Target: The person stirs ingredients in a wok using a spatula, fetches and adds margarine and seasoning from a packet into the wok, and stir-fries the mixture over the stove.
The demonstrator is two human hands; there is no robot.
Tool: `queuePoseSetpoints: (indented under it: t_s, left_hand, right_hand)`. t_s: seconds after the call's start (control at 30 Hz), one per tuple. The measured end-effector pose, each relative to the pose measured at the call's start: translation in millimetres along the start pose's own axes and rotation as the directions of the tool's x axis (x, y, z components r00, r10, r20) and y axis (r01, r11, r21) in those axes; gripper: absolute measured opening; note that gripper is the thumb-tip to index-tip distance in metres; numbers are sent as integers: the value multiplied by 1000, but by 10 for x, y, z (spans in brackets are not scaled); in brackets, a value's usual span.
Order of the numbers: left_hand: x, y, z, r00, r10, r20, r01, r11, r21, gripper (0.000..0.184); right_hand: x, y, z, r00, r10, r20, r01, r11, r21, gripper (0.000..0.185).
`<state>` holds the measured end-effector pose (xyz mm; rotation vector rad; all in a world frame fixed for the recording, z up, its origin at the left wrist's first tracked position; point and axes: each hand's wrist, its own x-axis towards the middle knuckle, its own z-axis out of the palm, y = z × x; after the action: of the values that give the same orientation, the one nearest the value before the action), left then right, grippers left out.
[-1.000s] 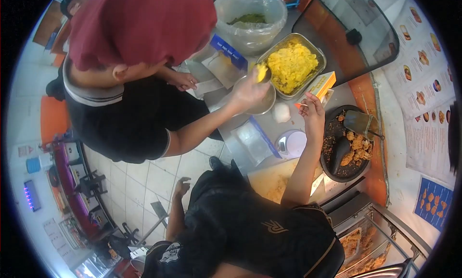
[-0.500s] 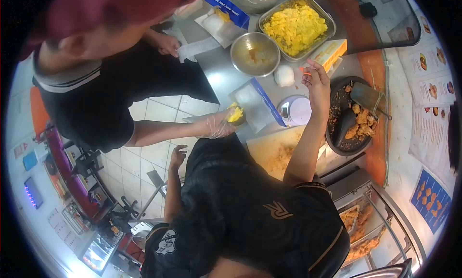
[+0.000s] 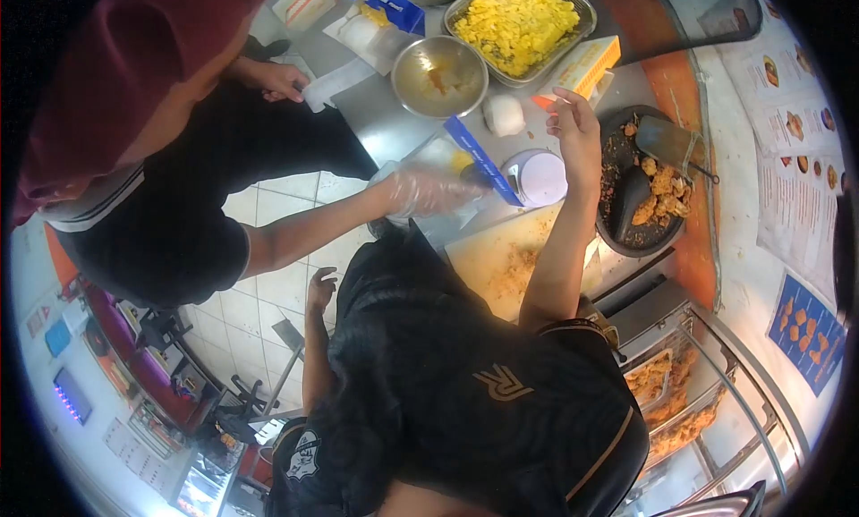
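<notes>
My right hand (image 3: pixel 575 128) is raised over the metal counter, its fingers loosely bent and apart with nothing visible in them. It is nearest to an orange-and-white box (image 3: pixel 586 68) and a white paper-wrapped ball (image 3: pixel 504 115). Below the hand is a round white kitchen scale (image 3: pixel 541 179). My left hand (image 3: pixel 320 289) hangs over the floor at my side, fingers apart, holding nothing. A co-worker's gloved hand (image 3: pixel 434 192), blurred, reaches over a blue-edged paper wrapper (image 3: pixel 483 162) with some yellow food on it. The co-worker's other hand (image 3: pixel 279 80) holds a flat white piece (image 3: pixel 338 81).
A steel bowl (image 3: pixel 413 79) stands beside a tray of scrambled egg (image 3: pixel 514 25). On the right, a large black mortar (image 3: pixel 617 235) holds fried pieces and a wide metal blade (image 3: pixel 664 141). A crumb-covered cutting board (image 3: pixel 474 271) lies before me, near a glass case (image 3: pixel 698 383).
The co-worker's gloved hand has moved right from beside the counter to over the wrapper, where yellow food now shows. The view has shifted slightly; my hands keep nearly the same pose.
</notes>
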<state>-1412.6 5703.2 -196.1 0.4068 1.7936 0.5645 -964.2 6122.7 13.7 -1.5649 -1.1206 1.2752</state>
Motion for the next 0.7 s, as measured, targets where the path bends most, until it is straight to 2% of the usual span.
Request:
queuePoseSetpoints:
  t_s: [0.13,0.33,0.43,0.53,0.57,0.63,0.67,0.7]
  left_hand:
    - [4,121,-1,1000,-12,12,11,996,87,52]
    - [39,79,-13,1000,-7,-20,9,995,102,49]
    - [-15,114,23,999,42,-31,-37,991,132,46]
    - [-10,111,42,1000,-5,-26,10,981,192,44]
    - [25,7,40,998,44,-35,-39,990,133,43]
    - [-4,31,20,998,63,-28,-58,989,139,43]
    - [2,52,28,997,75,-21,-71,987,143,43]
    - [-22,143,63,998,34,-60,-22,981,195,44]
  right_hand:
    - [-21,20,-23,1000,-18,-11,18,1000,-4,28]
    - [-107,-68,-47,996,-62,-62,58,997,-56,27]
    - [-169,-157,-68,995,-66,-71,62,996,-64,27]
    - [-175,-190,-94,994,-79,-77,77,996,-41,27]
    - [-183,-210,-107,999,-38,-11,37,999,-30,29]
    - [-206,-285,-108,991,45,122,-43,999,-20,32]
    - [-262,-294,-105,970,83,229,-111,987,114,36]
    - [-352,-297,-103,937,100,336,-187,954,236,41]
